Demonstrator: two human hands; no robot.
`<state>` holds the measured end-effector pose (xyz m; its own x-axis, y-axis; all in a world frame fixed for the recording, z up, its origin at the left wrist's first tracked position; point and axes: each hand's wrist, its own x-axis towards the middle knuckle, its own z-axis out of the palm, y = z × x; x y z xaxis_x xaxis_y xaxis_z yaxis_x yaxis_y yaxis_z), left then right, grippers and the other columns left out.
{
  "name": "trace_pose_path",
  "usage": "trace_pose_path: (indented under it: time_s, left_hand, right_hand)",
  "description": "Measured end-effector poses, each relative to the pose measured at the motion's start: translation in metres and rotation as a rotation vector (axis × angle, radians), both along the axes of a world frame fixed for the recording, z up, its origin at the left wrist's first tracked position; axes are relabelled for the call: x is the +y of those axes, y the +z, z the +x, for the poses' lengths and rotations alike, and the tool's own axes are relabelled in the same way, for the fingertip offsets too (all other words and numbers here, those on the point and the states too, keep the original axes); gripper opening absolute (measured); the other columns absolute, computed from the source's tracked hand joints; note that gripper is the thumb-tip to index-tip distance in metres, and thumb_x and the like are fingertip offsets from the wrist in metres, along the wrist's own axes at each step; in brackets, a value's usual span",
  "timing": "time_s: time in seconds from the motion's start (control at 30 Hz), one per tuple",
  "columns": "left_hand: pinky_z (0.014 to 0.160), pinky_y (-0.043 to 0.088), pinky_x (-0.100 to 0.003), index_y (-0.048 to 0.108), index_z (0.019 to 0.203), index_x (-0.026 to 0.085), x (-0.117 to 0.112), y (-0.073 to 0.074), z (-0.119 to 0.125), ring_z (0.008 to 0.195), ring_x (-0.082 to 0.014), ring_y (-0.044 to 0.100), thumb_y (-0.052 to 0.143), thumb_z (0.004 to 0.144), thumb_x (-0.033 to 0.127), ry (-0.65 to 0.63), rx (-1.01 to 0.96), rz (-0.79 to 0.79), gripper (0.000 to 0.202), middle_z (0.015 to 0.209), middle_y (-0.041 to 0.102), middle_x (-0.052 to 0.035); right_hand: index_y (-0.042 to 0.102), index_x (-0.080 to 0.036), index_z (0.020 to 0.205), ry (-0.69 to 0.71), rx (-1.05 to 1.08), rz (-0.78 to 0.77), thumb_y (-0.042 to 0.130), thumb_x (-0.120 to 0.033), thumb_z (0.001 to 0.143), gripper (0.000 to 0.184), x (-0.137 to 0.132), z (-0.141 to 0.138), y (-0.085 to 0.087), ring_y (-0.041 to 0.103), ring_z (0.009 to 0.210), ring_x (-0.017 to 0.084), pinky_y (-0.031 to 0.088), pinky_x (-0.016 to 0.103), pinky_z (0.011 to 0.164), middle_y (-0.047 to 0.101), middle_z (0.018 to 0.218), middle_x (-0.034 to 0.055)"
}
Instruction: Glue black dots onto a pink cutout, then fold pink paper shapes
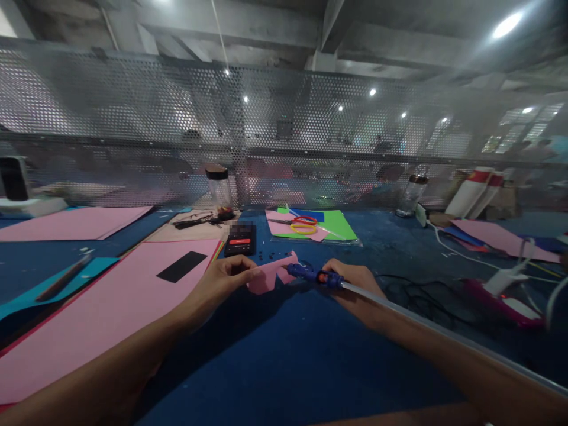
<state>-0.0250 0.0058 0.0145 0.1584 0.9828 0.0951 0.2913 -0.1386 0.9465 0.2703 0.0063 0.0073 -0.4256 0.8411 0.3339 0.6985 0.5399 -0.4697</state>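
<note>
1. A small folded pink paper piece [262, 280] is held up near the centre of the frame, above the blue table [288, 355].
2. Its left end is pinched between thumb and fingers of the left hand [226, 275].
3. A blue glue gun [306, 272] is gripped by the right hand [355, 281], its fingers closed around the body; how each finger is placed cannot be told. The nozzle is pointed left, at the paper's right part; whether contact is made cannot be told.
4. From the tool's rear, a long clear rod [399, 307] is extended over the right forearm toward the lower right of the frame.
5. Just above the paper, small black bits [266, 257] are scattered beside a dark phone [240, 245].
6. Higher at centre, red-and-yellow scissors [304, 224] are laid on sheets, among them a green sheet [341, 225].
7. At left, a black rectangle [181, 267] is set on a large pink sheet [133, 307].
8. At right, a magenta power strip [501, 302] is seen near black cable [421, 302].
9. Behind, a glass jar [219, 192] is stood before a perforated screen [275, 118], by which the upper frame is crossed.
</note>
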Motion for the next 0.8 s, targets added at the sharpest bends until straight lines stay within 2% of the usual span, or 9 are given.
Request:
trace_pose_path:
  time_s: [0.8]
  left_hand:
    - [0.069,0.046,-0.028,0.071,0.078,0.017,0.0022,-0.0024,-0.0018,0.071,-0.0178,0.062,0.074,0.080,0.041,-0.004,-0.025,-0.016,0.024,0.073,0.071,-0.0021]
  right_hand:
    - [0.059,-0.022,0.086,-0.012,0.001,-0.008,0.060,-0.025,0.088,0.004,-0.0011,0.0000,0.0007,0.058,0.064,0.016,0.031,0.024,0.059,0.064,0.073,-0.0023]
